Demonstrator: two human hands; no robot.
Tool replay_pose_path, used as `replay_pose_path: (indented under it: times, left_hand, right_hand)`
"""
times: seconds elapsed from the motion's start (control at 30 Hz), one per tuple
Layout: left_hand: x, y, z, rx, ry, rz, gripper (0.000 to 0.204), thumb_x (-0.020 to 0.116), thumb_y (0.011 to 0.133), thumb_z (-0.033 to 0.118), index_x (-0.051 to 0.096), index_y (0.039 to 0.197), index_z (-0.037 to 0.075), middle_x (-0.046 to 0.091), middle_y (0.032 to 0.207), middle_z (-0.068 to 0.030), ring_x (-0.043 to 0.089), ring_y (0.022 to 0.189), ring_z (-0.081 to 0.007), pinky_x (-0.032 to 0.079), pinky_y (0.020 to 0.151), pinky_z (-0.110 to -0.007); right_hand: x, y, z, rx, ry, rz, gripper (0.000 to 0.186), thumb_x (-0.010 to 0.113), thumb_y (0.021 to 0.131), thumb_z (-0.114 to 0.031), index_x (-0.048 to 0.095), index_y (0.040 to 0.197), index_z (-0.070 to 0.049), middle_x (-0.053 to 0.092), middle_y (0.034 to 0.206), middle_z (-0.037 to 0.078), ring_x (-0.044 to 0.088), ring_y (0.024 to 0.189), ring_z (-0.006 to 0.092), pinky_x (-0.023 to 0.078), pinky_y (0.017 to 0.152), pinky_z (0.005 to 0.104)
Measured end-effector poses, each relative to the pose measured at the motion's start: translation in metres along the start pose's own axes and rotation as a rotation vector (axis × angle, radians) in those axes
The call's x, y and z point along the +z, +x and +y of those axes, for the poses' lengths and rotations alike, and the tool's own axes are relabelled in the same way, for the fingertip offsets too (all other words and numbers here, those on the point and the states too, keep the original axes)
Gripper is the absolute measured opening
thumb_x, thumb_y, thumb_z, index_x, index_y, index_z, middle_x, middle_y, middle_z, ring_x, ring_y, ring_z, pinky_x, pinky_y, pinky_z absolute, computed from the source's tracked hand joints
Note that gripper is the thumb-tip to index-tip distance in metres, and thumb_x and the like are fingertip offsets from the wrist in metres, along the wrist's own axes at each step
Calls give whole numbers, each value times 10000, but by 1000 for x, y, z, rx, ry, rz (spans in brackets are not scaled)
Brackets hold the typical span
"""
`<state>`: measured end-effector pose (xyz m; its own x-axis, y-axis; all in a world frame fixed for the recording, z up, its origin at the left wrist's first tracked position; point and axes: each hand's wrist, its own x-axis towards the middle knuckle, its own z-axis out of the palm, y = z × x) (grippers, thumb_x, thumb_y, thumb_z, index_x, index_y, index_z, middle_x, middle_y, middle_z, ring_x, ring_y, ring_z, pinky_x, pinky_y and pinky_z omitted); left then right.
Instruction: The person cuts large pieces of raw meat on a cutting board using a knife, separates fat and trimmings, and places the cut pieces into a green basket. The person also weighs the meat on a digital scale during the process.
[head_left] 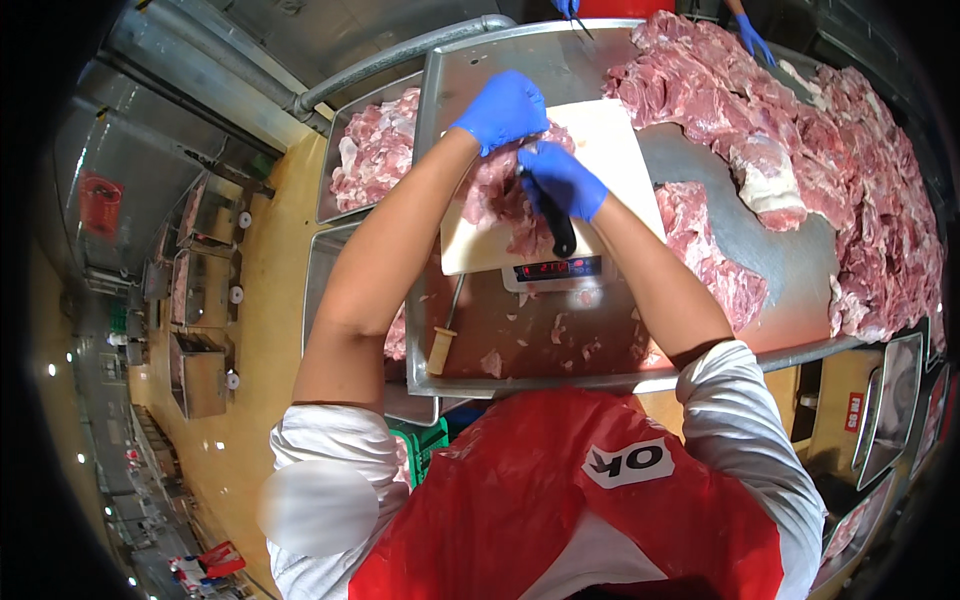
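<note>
A white cutting board lies on the metal table with a piece of raw meat on it. At the far edge of that piece, my left hand, in a blue glove, is closed on the meat. My right hand, gloved alike, is wrapped round the black handle of a knife. The handle's end points toward me; the blade is hidden by the hand and meat. Just below the board sits a digital scale with a lit red display. A sharpening steel with a cream handle lies left of it.
Raw meat is heaped along the table's right side, with a separate slab nearer me. A metal tray of meat pieces stands at left. Small scraps lie near the table's front rim. Other people's blue-gloved hands show at the far side.
</note>
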<state>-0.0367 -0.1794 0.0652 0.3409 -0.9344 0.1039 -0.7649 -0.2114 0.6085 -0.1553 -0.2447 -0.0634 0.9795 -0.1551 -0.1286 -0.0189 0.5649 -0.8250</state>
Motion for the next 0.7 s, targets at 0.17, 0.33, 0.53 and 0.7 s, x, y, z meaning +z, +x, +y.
replay_pose_path:
  times: [0.17, 0.33, 0.53, 0.7]
  left_hand:
    - [-15, -28, -31, -65, -286, 68, 122, 687, 733, 83, 656, 639, 12, 613, 609, -26, 537, 589, -78, 464, 570, -259]
    - [-39, -49, -8, 2, -456, 23, 94, 691, 753, 73, 673, 697, 0, 622, 652, -33, 556, 618, -92, 466, 597, -238]
    - [-73, -119, -33, -32, -627, 306, 130, 720, 813, 118, 663, 864, 13, 626, 787, -9, 559, 673, -79, 465, 585, -231]
    - [-69, -213, -116, -460, -605, 266, 188, 706, 849, 138, 626, 980, 31, 644, 827, -67, 602, 704, -125, 512, 647, -285]
  right_hand:
    - [66, -54, 13, 26, -706, 80, 217, 474, 968, -224, 516, 1079, -42, 543, 755, 42, 547, 603, 132, 482, 499, 304]
    - [66, -22, -12, 111, -785, -56, 269, 441, 966, -248, 528, 961, 7, 565, 695, 88, 565, 553, 187, 499, 520, 342]
    - [89, -116, -16, 277, -1388, -157, 366, 409, 1009, -293, 436, 1222, 4, 616, 788, 277, 626, 756, 456, 473, 715, 536]
    - [49, -192, -29, 304, -1347, -2, 217, 466, 998, -221, 438, 992, -6, 595, 649, 204, 626, 532, 322, 462, 477, 394]
